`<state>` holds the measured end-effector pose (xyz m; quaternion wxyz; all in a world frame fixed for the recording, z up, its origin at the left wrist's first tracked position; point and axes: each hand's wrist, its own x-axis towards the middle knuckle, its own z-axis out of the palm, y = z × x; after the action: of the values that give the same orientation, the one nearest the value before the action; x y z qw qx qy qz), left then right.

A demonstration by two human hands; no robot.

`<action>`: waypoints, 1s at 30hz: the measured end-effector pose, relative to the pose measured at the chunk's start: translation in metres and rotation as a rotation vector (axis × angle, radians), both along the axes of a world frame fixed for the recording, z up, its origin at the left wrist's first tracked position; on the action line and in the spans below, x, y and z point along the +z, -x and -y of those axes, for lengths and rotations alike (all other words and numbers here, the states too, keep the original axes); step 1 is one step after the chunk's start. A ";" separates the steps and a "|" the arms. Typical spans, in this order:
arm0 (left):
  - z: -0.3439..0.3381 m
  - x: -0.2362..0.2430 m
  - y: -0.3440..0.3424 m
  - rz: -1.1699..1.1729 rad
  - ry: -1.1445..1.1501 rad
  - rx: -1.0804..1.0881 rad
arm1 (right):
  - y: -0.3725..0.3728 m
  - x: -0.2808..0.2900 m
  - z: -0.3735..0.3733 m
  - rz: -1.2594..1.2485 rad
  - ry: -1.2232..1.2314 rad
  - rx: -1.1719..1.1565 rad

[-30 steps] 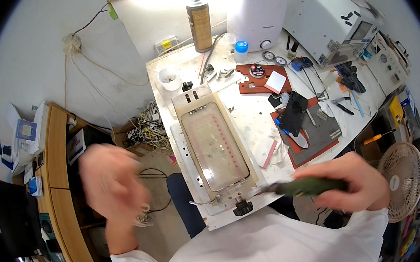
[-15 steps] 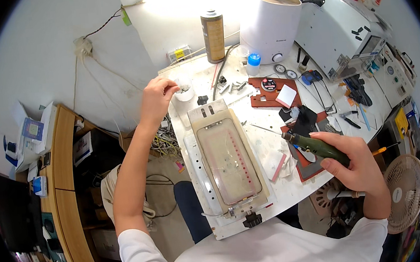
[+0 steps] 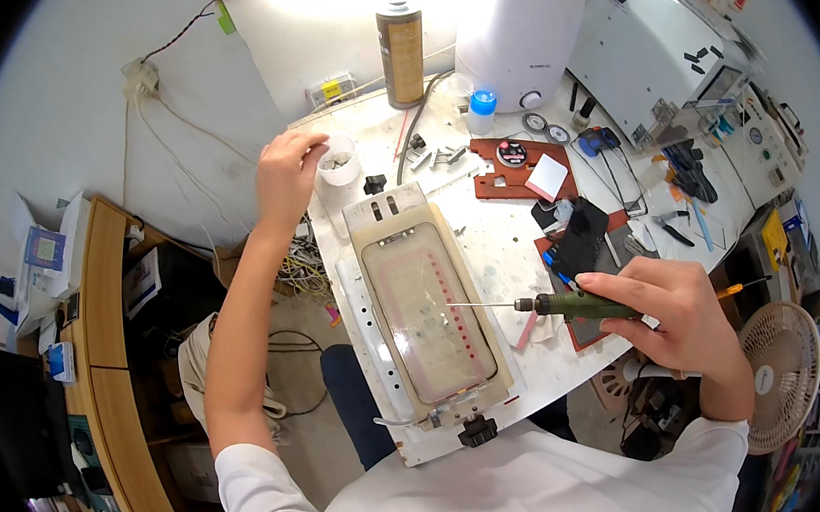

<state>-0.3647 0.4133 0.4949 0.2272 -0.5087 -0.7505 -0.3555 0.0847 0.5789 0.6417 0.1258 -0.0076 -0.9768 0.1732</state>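
My right hand [image 3: 664, 317] grips a green hand tool [image 3: 585, 305] with a dark chuck and a long thin metal shaft. The shaft's tip hangs over a phone-shaped pane [image 3: 425, 313], which has a row of red dots. That pane lies in a beige metal fixture [image 3: 394, 209] with a black knob at its near end. At the far left of the table, my left hand [image 3: 290, 169] is closed in a pinch against the rim of a small white cup [image 3: 340, 171]. Whatever is between its fingertips is too small to tell. Small bits lie in the cup.
Behind the fixture stand a spray can [image 3: 401, 57], a blue-capped bottle [image 3: 481, 111] and a white humidifier-like appliance [image 3: 518, 42]. Right of it lie a brown tray [image 3: 506, 184], a black phone part [image 3: 579, 236] and pliers [image 3: 673, 230]. A fan [image 3: 782, 379] stands at lower right.
The green tool has swung left and levelled, bringing its tip from beside the fixture to over the pane. My left hand stays pinched by the cup. The whole view has shifted slightly.
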 end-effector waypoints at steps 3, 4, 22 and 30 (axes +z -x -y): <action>0.015 0.004 -0.009 0.056 -0.043 -0.022 | 0.001 0.000 0.002 -0.010 -0.024 -0.005; 0.021 0.005 -0.014 0.075 -0.093 -0.041 | 0.002 0.000 0.003 -0.012 -0.030 -0.003; 0.108 0.060 -0.187 -0.040 0.075 -0.673 | -0.020 0.004 -0.003 0.039 -0.107 0.116; 0.109 0.060 -0.188 -0.016 0.092 -0.663 | -0.020 0.005 -0.003 0.062 -0.114 0.141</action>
<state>-0.1768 0.3039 0.5545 0.0820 -0.7376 -0.5576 -0.3719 0.1047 0.5824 0.6466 0.0835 0.0629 -0.9866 0.1255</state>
